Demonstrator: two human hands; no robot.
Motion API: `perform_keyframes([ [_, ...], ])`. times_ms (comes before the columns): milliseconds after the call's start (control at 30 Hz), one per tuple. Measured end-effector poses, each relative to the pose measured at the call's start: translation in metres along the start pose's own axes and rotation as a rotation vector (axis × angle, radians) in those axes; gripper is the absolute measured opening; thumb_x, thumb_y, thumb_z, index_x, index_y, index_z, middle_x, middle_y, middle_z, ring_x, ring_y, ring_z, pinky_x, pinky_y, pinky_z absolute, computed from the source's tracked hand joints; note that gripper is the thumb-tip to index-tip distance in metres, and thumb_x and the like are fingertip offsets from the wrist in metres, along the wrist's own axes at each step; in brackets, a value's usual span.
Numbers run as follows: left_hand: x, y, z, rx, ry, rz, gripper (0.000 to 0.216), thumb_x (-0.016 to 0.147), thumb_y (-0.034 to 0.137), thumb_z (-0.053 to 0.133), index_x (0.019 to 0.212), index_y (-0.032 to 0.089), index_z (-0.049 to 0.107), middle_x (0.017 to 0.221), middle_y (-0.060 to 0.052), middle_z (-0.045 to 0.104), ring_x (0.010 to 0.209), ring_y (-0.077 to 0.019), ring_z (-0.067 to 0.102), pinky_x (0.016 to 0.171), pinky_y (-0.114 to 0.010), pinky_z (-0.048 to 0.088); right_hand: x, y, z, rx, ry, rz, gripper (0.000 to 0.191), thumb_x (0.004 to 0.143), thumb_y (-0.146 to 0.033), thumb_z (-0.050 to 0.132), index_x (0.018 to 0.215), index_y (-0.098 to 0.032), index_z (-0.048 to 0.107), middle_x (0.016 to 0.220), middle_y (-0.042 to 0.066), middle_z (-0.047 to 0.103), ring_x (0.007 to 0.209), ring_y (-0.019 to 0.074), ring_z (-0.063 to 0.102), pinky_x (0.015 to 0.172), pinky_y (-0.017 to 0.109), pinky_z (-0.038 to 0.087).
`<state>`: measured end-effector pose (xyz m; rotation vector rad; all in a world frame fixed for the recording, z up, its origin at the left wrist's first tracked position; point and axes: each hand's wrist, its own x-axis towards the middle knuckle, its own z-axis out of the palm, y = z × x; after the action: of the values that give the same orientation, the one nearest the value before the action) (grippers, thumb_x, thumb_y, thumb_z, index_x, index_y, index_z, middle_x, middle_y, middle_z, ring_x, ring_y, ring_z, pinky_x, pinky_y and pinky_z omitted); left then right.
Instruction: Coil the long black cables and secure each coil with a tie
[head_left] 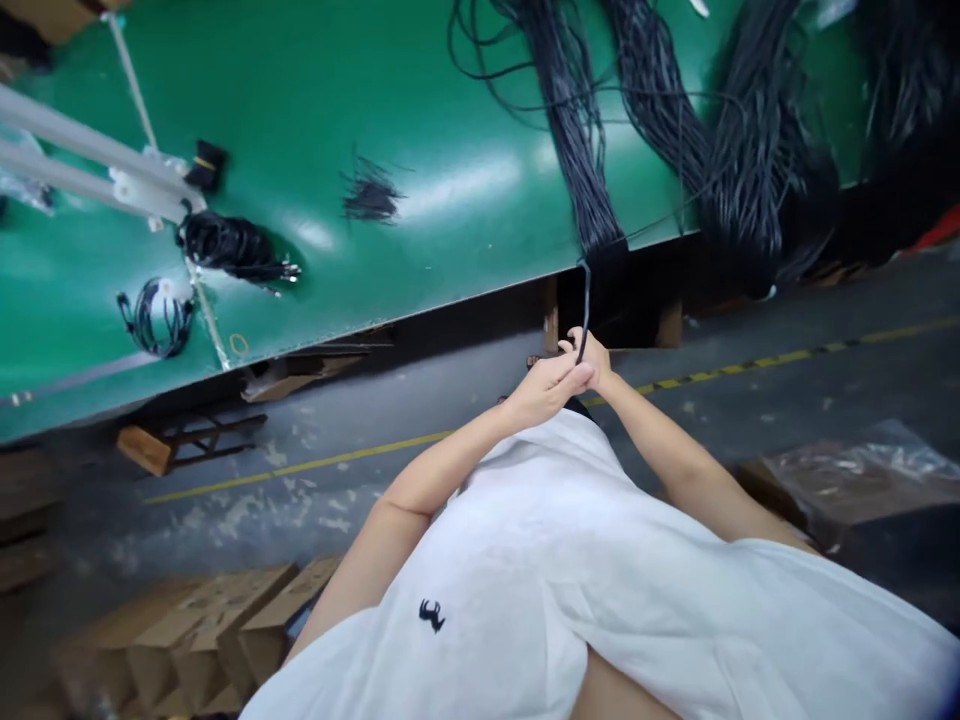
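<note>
A black cable [586,305] hangs down over the table's front edge and ends in my two hands, which meet just in front of my body. My left hand [546,388] has its fingers closed around the cable's lower part. Pressed close beside it, my right hand [596,358] is curled on the same cable. The cable's end is hidden among the fingers. Above the hands, a long bundle of black cables [574,130] lies across the table and droops over its edge.
More black cable bundles [667,90] lie to the right on the green table [420,270]. Black cable ties [373,195] form a small pile. Coiled cables [232,245] sit by a metal post [90,140] at left. Below are a wooden stool [146,450] and cardboard boxes [202,630].
</note>
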<state>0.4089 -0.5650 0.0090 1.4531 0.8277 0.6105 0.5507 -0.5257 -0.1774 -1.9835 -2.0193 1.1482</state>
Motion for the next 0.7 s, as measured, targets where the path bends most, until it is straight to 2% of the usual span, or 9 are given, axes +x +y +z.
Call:
perform_keyframes([
  [133,-0.004,0.01,-0.014,0.026,0.048,0.047,0.049,0.094,0.058,0.048,0.077,0.014,0.06,0.069,0.001,0.053,0.058,-0.0071,0.044,0.062,-0.022,0.044,0.006,0.009,0.001,0.071,0.034,0.13,0.026,0.097,-0.033,0.053,0.103,-0.011,0.066,0.107,0.011,0.067,0.096,0.0179,0.063,0.088,0.034,0.049],
  [233,-0.001,0.033,-0.03,-0.02,0.152,0.186,0.044,0.095,0.056,0.049,0.082,0.016,0.064,0.067,0.001,0.054,0.061,-0.0086,0.052,0.074,-0.027,0.05,-0.009,0.029,-0.023,0.103,0.113,0.137,0.023,0.097,-0.023,0.049,0.099,-0.011,0.069,0.109,0.015,0.069,0.103,0.0205,0.063,0.09,0.03,0.045],
  [333,0.015,0.04,-0.047,-0.022,0.2,0.311,0.054,0.09,0.069,0.045,0.11,0.023,0.066,0.093,-0.004,0.065,0.1,-0.0188,0.065,0.098,-0.038,0.048,-0.038,0.037,-0.064,0.16,0.286,0.083,0.031,0.101,-0.028,0.041,0.096,-0.014,0.069,0.104,0.011,0.071,0.1,0.021,0.065,0.087,0.03,0.046],
  [400,0.035,0.019,-0.052,0.074,0.111,0.317,0.07,0.086,0.076,0.042,0.137,0.029,0.05,0.129,-0.008,0.059,0.134,-0.0279,0.049,0.11,-0.046,0.038,-0.057,0.02,-0.099,0.329,0.469,-0.026,0.04,0.103,-0.037,0.037,0.087,-0.015,0.067,0.087,0.006,0.072,0.081,0.0162,0.067,0.077,0.027,0.047],
  [467,0.055,-0.018,-0.049,0.213,-0.023,0.269,0.086,0.08,0.078,0.051,0.149,0.029,0.034,0.152,-0.012,0.042,0.148,-0.0335,0.03,0.116,-0.051,0.029,-0.069,-0.015,-0.138,0.58,0.581,-0.178,0.051,0.104,-0.048,0.035,0.078,-0.015,0.064,0.069,0.002,0.067,0.059,0.0098,0.061,0.064,0.022,0.047],
  [533,0.071,-0.057,-0.039,0.292,-0.023,0.193,0.098,0.072,0.073,0.067,0.15,0.024,0.033,0.156,-0.016,0.036,0.148,-0.0344,0.028,0.118,-0.049,0.026,-0.074,-0.058,-0.178,0.815,0.477,-0.364,0.058,0.099,-0.061,0.04,0.071,-0.014,0.06,0.056,0.0,0.062,0.045,0.0068,0.053,0.049,0.02,0.043],
  [600,0.077,-0.085,-0.029,0.285,-0.065,0.119,0.086,0.077,0.068,0.066,0.143,0.018,0.043,0.143,-0.017,0.052,0.138,-0.03,0.045,0.114,-0.044,0.033,-0.07,-0.092,-0.216,0.997,0.314,-0.556,0.061,0.094,-0.067,0.045,0.069,-0.013,0.058,0.051,-0.001,0.06,0.039,0.007,0.052,0.039,0.019,0.038],
  [633,0.075,-0.093,-0.027,0.266,-0.114,0.064,0.074,0.083,0.066,0.06,0.137,0.016,0.049,0.129,-0.015,0.062,0.126,-0.0266,0.055,0.11,-0.041,0.038,-0.065,-0.1,-0.233,1.071,0.293,-0.62,0.059,0.093,-0.066,0.046,0.069,-0.013,0.057,0.051,-0.001,0.06,0.038,0.0074,0.053,0.036,0.019,0.037],
  [700,0.06,-0.102,-0.032,0.258,-0.199,-0.089,0.055,0.092,0.059,0.049,0.12,0.014,0.061,0.094,-0.008,0.07,0.097,-0.0195,0.065,0.097,-0.036,0.046,-0.052,-0.092,-0.26,1.24,0.413,-0.627,0.052,0.098,-0.057,0.046,0.071,-0.013,0.055,0.051,-0.003,0.058,0.042,0.0073,0.055,0.035,0.017,0.036],
])
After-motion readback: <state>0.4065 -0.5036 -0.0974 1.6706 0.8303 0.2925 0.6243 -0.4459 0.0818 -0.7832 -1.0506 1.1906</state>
